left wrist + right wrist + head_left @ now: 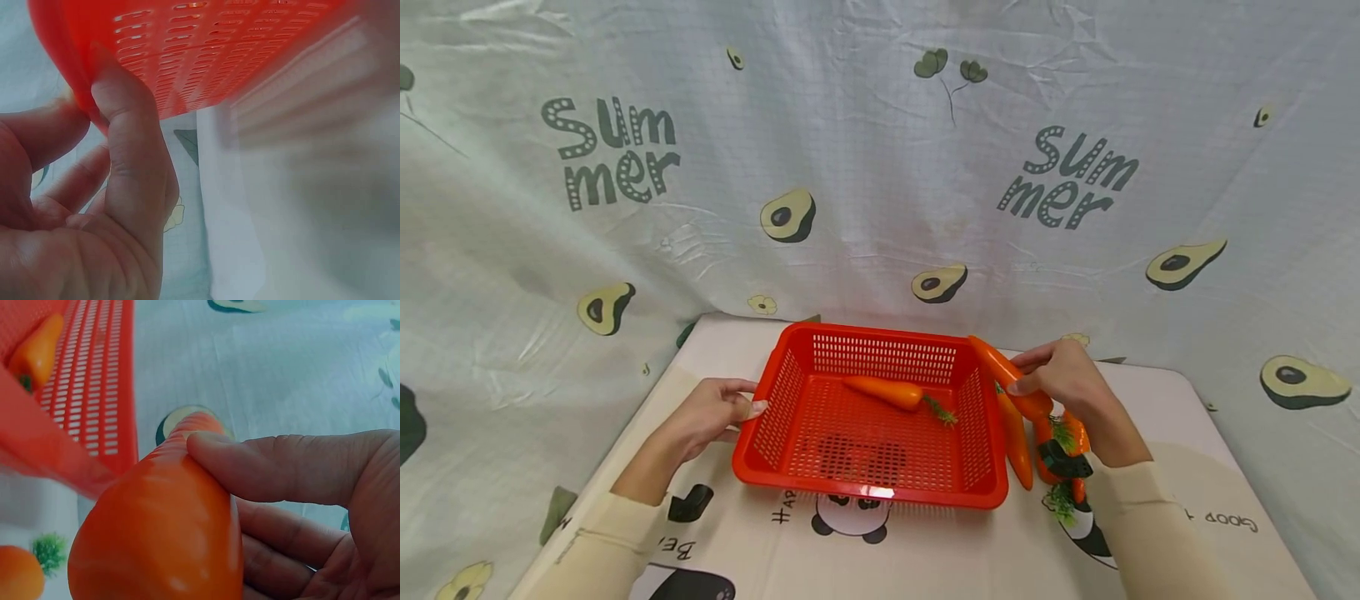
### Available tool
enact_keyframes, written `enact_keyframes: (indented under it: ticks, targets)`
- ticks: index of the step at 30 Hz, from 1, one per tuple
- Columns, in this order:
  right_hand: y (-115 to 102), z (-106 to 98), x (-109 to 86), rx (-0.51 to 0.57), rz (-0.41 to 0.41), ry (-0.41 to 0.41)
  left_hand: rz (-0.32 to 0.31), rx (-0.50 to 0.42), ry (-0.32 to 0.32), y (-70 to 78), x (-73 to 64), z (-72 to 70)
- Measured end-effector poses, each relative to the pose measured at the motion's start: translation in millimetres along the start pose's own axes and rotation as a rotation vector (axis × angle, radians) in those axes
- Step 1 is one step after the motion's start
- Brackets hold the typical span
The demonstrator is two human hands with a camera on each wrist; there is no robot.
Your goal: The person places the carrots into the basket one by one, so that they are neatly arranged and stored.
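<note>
A red plastic basket (872, 493) with slotted walls stands in the middle of the table. My left hand (711, 414) pinches its left rim between thumb and fingers, and the left wrist view shows the thumb (128, 125) and fingers at the rim. One orange carrot (883, 391) with a green tuft lies inside the basket. My right hand (1063, 379) grips another carrot (169, 519), thumb on top and fingers beneath. This carrot is tilted, its tip over the basket's right rim.
Right of the basket several more carrots (1017, 442) with green tops lie on the table (970, 558). A patterned cloth (865, 167) hangs behind the table. Black wrist devices (691, 503) sit at both sleeves.
</note>
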State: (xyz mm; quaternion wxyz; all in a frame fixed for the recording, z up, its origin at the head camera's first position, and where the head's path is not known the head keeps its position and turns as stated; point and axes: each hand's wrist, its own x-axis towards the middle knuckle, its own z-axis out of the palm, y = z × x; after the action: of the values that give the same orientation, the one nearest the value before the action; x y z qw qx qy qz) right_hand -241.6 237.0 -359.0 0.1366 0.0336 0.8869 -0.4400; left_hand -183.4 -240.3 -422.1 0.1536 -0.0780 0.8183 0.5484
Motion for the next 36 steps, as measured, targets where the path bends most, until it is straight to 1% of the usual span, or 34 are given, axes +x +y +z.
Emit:
enact_keyframes:
  ticks: [5, 9, 17, 22, 29, 36]
  targets:
    - [-8.3, 8.2, 6.6, 0.013, -0.039, -0.021, 0.003, 0.002, 0.000, 0.3, -3.1, -3.6]
    - [-10.9, 13.2, 11.8, 0.024, -0.061, -0.045, 0.002, -0.003, -0.005, -0.2, -3.6, -4.7]
    - [-18.3, 17.8, 18.2, 0.004, -0.050, -0.064, -0.005, -0.003, 0.001, -0.8, -0.6, -0.3]
    - [-24.3, 22.5, 23.3, 0.012, -0.079, -0.067, -0.014, -0.018, 0.003, -2.1, -0.8, 1.5]
    - [-33.5, 30.9, 29.2, 0.008, -0.096, -0.071, -0.010, -0.019, 0.002, -2.0, 0.3, 1.8]
    - [-38.9, 40.1, 32.8, 0.025, -0.146, -0.093, -0.008, -0.026, -0.005, -1.7, 1.1, 1.2]
